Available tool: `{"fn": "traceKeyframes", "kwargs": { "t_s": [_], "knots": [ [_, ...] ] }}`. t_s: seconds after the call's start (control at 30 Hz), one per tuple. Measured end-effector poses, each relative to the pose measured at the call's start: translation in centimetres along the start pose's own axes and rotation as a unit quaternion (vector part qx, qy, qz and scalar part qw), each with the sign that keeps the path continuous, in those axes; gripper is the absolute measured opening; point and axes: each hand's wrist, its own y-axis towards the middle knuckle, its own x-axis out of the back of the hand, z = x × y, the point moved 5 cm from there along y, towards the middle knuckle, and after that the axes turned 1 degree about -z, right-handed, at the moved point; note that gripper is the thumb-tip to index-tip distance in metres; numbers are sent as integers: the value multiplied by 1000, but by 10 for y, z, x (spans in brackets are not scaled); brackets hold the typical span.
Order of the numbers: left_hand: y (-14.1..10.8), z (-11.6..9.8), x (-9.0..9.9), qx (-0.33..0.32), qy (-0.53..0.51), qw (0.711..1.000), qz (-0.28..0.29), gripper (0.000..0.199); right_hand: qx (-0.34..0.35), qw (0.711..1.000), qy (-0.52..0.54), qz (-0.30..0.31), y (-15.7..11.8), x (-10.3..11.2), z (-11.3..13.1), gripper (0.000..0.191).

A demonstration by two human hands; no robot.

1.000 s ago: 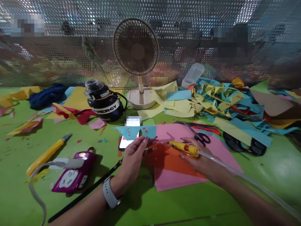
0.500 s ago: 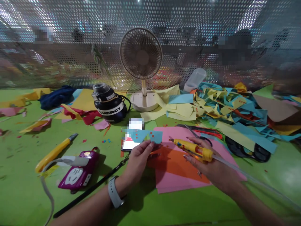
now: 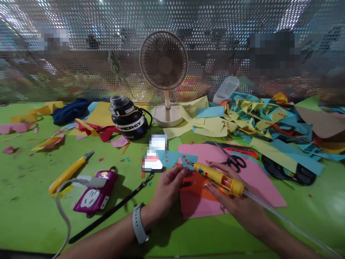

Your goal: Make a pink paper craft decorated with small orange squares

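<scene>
Left hand [image 3: 171,185] covers the lower edge of the blue paper [image 3: 172,158]; can't read the exact grip. Glue gun [image 3: 218,178] tip is right at that paper, contact or gap unclear. Gun blocks part of the right hand [image 3: 231,190]. Orange sheet [image 3: 201,187] partly hidden by both hands. Phone [image 3: 151,160] partly behind the paper, screen pixelated. Sunglasses [image 3: 306,174] partly under paper strips. Grey cable [image 3: 66,219] and both forearms cut off at frame edge. Background beyond the mesh [image 3: 81,84] blurred, two patches pixelated.
</scene>
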Motion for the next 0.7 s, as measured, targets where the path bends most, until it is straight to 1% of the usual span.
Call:
{"fn": "traceKeyframes", "kwargs": {
  "t_s": [0.27,0.5,0.7],
  "knots": [
    [1,2,2,-7,-12,1000,0,32,-7,1000,-7,-3,-1,-2,-2,57],
    [1,3,3,-6,-9,1000,-8,33,1,1000,18,-9,-1,-4,-3,56],
    [1,4,3,-3,-17,1000,-9,33,-12,1000,16,-5,-2,-5,-1,56]
  ]
}}
